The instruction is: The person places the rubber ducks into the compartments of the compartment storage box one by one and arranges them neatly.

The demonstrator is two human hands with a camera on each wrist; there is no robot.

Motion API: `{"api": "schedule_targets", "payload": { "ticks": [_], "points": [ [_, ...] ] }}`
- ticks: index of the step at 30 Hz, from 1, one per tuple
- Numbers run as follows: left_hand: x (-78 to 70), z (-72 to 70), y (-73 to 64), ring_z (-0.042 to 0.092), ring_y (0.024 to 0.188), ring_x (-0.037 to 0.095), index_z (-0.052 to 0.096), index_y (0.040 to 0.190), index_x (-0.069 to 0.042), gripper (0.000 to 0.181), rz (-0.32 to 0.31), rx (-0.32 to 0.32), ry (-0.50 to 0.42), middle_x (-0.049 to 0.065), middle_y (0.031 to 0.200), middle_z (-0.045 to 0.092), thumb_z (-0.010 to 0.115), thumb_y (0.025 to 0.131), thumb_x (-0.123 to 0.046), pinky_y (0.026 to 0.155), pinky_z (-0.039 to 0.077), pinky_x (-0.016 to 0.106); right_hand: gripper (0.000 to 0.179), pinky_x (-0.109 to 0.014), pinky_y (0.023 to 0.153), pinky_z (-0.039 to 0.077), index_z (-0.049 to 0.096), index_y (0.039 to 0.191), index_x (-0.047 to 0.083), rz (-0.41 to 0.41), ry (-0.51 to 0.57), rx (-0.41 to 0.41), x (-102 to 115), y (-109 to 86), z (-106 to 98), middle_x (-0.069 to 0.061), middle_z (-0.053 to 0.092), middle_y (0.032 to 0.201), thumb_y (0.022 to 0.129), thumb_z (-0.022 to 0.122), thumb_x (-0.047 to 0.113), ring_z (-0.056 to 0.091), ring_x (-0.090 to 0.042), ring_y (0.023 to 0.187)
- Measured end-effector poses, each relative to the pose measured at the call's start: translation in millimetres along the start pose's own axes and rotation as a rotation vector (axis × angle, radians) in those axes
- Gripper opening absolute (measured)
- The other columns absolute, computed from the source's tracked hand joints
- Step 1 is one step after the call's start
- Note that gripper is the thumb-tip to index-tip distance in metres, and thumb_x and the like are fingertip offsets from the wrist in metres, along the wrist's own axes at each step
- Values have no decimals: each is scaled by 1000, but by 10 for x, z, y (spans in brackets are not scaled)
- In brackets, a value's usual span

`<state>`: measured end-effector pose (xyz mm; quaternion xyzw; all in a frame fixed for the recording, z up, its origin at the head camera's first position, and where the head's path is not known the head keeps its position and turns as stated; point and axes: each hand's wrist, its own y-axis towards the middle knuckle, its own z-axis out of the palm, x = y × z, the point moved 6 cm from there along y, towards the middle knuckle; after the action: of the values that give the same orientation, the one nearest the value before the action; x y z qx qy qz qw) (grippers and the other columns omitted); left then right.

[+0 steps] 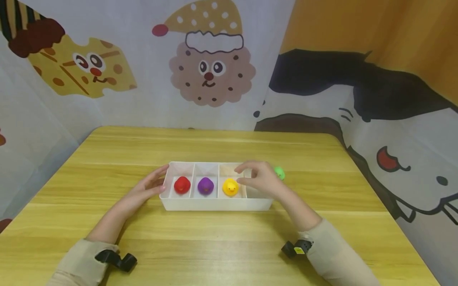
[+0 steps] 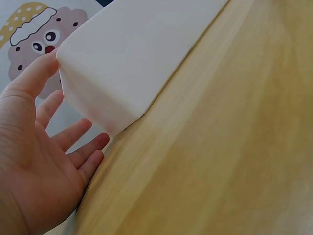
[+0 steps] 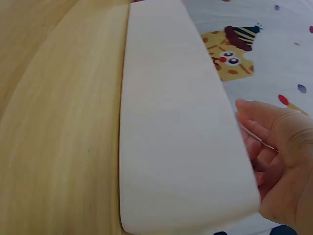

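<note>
A white divided box (image 1: 216,204) sits on the table with a row of several compartments. A red toy duck (image 1: 182,185) is in its leftmost compartment, a purple one (image 1: 205,186) in the one beside it, and a yellow duck (image 1: 230,187) in the one after that. At the box's left end, my left hand (image 1: 144,188) rests its thumb on the near corner, the other fingers spread along the end wall. Above the right part of the box is my right hand (image 1: 261,178), thumb and forefinger apart beside the yellow duck. It partly hides the rightmost compartment.
A green toy (image 1: 279,173) lies just past the box's right end, partly behind my right hand. The wooden table (image 1: 214,246) reaches back to a cloth (image 1: 136,107) printed with cartoon figures.
</note>
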<state>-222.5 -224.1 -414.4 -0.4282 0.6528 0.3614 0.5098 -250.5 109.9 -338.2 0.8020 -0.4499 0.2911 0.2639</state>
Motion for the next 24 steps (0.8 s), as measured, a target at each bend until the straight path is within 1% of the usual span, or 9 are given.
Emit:
{"api": "schedule_targets", "payload": {
  "ticks": [4,8,10,12,14,17,21,24],
  "points": [
    [-8,3,3,26,134,44,22,153,-16,64,4,0,6,16,156,19,53,98,-16,102,21,66,24,-25,43,34,72,107,11,-34,50,-67,-21,-111,-137,1,68,104,84,75,18,42,-18,51],
    [-15,5,4,26,134,44,22,153,-15,64,7,1,8,16,156,20,53,98,-16,102,21,66,24,-25,43,34,72,107,9,-31,108,-122,-106,-211,-280,-3,68,101,84,75,15,41,-17,50],
    [-13,4,5,26,134,44,22,153,-15,64,7,1,7,16,156,20,53,98,-16,102,21,66,25,-24,44,34,71,109,6,-11,132,-145,-162,-256,-353,-6,67,97,84,74,13,40,-16,51],
    [-10,2,4,26,134,44,22,153,-15,64,6,1,5,16,156,19,53,98,-16,102,20,66,27,-24,44,34,70,111,5,27,143,-166,-224,-300,-423,-7,64,87,85,73,12,39,-14,51],
    [-6,-1,3,25,135,44,22,153,-16,64,4,0,4,16,156,19,53,98,-16,103,20,66,28,-24,44,33,68,113,4,72,150,-181,-292,-340,-486,-9,57,77,86,72,10,38,-14,51],
    [-2,-3,0,25,135,44,21,153,-15,64,2,0,2,16,156,19,53,98,-15,103,20,66,30,-24,44,33,67,115,4,126,163,-199,-374,-401,-575,-10,49,70,87,71,10,37,-14,52],
    [-4,-1,-3,24,135,44,22,153,-15,64,2,0,0,16,156,19,53,98,-15,103,19,66,31,-24,43,33,68,114,8,163,151,-231,-486,-467,-672,-8,53,71,85,74,17,37,-12,52],
    [-8,3,-2,24,135,44,22,153,-15,64,7,2,-4,16,156,19,53,98,-15,103,19,65,31,-25,43,34,69,112,11,164,137,-260,-585,-495,-722,-9,62,80,84,76,22,39,-11,51]
  ]
}}
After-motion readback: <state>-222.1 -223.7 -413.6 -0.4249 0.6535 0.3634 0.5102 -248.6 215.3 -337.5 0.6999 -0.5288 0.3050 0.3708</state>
